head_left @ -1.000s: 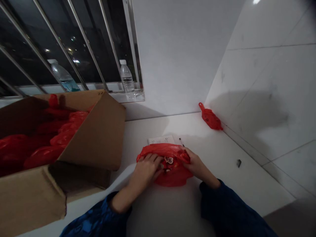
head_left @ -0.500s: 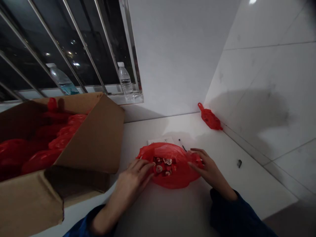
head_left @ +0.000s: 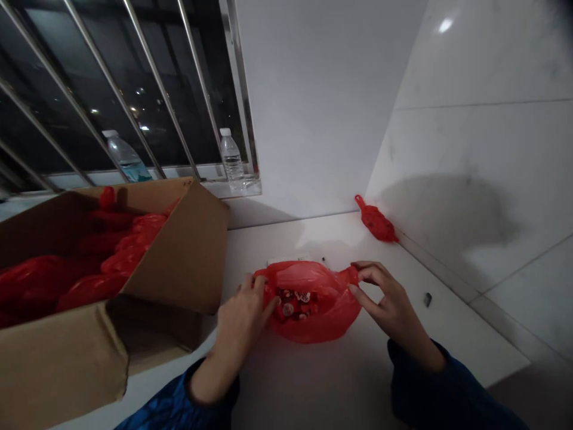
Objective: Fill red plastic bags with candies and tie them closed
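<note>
The bag (head_left: pixel 313 330) lies between the left fingers (head_left: pixel 259 288) and right fingers (head_left: pixel 369 273), touching both, its long axis running across. The right fingers pinch its end; whether the left grip is unclear.

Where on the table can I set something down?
Between the tied bag, dark object and right hand; also along the back wall, from box to tied bag. Crowded: around open bag, left hand and right hand at its ends, paper beyond.
</note>
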